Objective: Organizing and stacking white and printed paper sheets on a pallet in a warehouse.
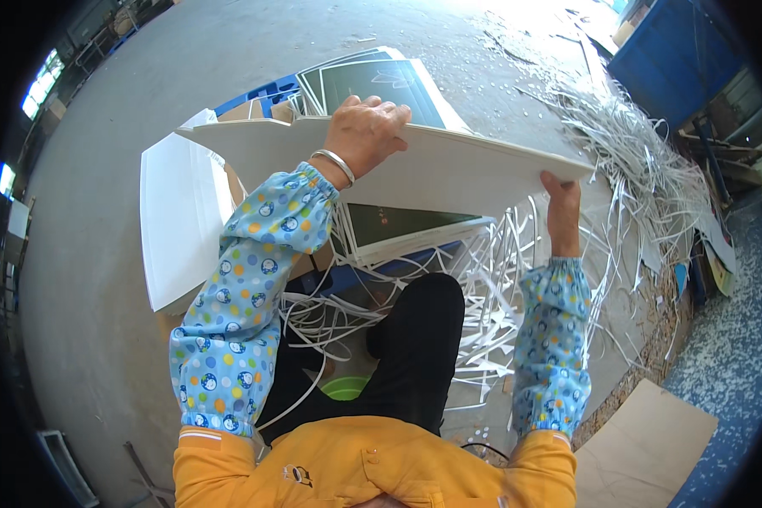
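The board (470,173) is tilted over the dark green panels (402,223), with its long edge running across my view. The left hand (368,131) bends its fingers over this edge, near the middle; its grip is closed on the board. The right hand (562,203) also has its grip closed, on the board's right corner; I cannot see all of its fingers, because the board hides some.

I judge that the board is light for its size and rather stiff, but thin, so it could flex if only one end is carried. Its face looks smooth and may slip from a loose hold. I would take it at two places well apart, as here, and not squeeze the corners, which could be crushed. The edge appears bowed, but my wide view also bends lines, so I cannot tell how much is real. On the floor (85,203) lie many white strips (491,296); they could catch a low corner.
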A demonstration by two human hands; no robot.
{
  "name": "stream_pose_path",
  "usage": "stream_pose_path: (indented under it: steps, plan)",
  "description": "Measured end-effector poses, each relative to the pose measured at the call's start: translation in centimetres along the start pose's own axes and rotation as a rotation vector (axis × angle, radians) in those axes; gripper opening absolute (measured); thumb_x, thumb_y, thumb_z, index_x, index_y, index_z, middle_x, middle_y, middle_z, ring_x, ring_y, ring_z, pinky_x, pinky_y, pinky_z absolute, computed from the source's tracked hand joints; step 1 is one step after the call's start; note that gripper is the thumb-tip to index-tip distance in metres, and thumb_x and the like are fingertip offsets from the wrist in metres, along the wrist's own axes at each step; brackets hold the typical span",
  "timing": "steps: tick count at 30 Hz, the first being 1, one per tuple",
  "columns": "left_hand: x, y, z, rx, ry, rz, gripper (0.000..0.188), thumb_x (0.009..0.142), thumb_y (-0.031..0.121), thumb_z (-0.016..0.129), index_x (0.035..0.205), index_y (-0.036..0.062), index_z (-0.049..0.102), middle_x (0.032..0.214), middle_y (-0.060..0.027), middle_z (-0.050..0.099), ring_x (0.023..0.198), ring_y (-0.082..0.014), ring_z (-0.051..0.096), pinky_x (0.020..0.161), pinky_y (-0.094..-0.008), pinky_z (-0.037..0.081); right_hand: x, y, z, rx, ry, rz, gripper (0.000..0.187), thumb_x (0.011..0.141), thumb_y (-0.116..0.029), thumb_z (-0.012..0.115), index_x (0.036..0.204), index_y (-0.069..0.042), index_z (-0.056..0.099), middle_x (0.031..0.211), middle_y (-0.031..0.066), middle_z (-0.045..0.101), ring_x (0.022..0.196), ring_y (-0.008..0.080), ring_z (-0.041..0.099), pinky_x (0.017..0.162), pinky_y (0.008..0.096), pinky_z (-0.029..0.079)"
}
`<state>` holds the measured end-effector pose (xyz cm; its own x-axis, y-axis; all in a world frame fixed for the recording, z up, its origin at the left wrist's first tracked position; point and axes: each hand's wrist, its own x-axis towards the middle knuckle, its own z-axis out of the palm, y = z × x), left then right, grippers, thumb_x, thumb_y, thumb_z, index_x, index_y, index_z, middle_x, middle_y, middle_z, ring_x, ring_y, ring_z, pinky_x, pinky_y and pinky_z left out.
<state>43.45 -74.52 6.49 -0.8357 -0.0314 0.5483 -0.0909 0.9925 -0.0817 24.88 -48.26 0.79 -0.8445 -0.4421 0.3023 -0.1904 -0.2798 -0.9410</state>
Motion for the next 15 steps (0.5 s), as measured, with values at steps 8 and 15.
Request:
stream_pose_path:
  steps: [8,15]
  plan:
    - [0.0,-0.8,-0.2,-0.062,0.079,0.082,0.021,0.071,0.027,0.064,0.075,0.0099,0.054,0.070,-0.0030,0.058,0.070,-0.0198,0.058,0.063,-0.0331,0.041,-1.1,5.1,-2.4,-0.400,-0.040,-0.028,0.049,0.067,-0.017,0.073,0.108,-0.005,0.050,0.099,0.0070,0.055,0.090,0.0172,0.053,0.081,0.0290,0.042]
    - [-2.7,-4.8,-5.1,-0.390,-0.089,-0.124,0.017,0.072,0.022,0.065,0.082,0.0087,0.060,0.071,-0.0053,0.062,0.060,-0.0177,0.059,0.055,-0.0274,0.045,-4.8,14.4,-7.2,-0.938,-0.143,0.207,0.090,0.051,-0.021,0.082,0.126,-0.005,0.034,0.122,0.0171,0.044,0.117,0.0282,0.039,0.098,0.0346,0.031]
